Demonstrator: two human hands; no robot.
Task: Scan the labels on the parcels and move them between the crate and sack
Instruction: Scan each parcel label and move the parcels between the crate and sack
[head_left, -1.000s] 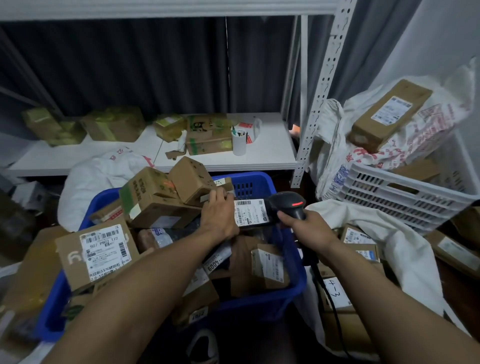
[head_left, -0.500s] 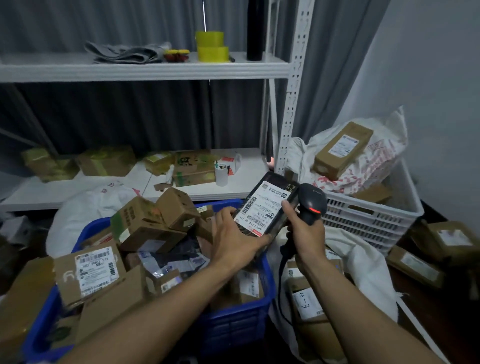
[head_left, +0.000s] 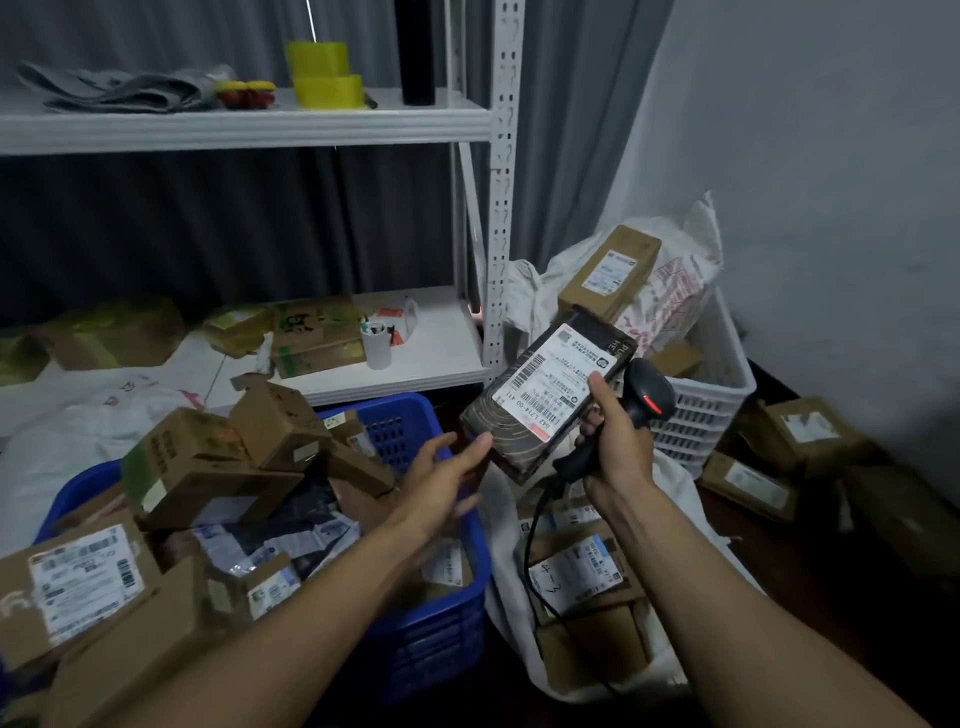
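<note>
A flat black parcel (head_left: 524, 431) with a white barcode label hangs in the air above the gap between crate and sack. My right hand (head_left: 615, 447) grips the black scanner (head_left: 649, 397) by its handle, and its thumb pins the parcel's right edge. My left hand (head_left: 441, 478) is open with fingers spread, its fingertips at the parcel's lower left corner. The blue crate (head_left: 410, 421) at lower left is heaped with brown cardboard parcels (head_left: 202, 467). The white sack (head_left: 506, 566) lies open under my right arm, with labelled boxes (head_left: 582, 571) in it.
A white slatted crate (head_left: 722, 395) at the right holds another sack and a long brown box (head_left: 608, 270). Loose boxes (head_left: 748, 483) lie on the dark floor by the wall. A white metal shelf (head_left: 431, 358) behind the blue crate carries boxes and a cup; its upright post (head_left: 501, 208) stands close by.
The black parcel has come up out of the blue crate. It has passed from my left hand to my right, against the scanner. My left hand has let go and opened.
</note>
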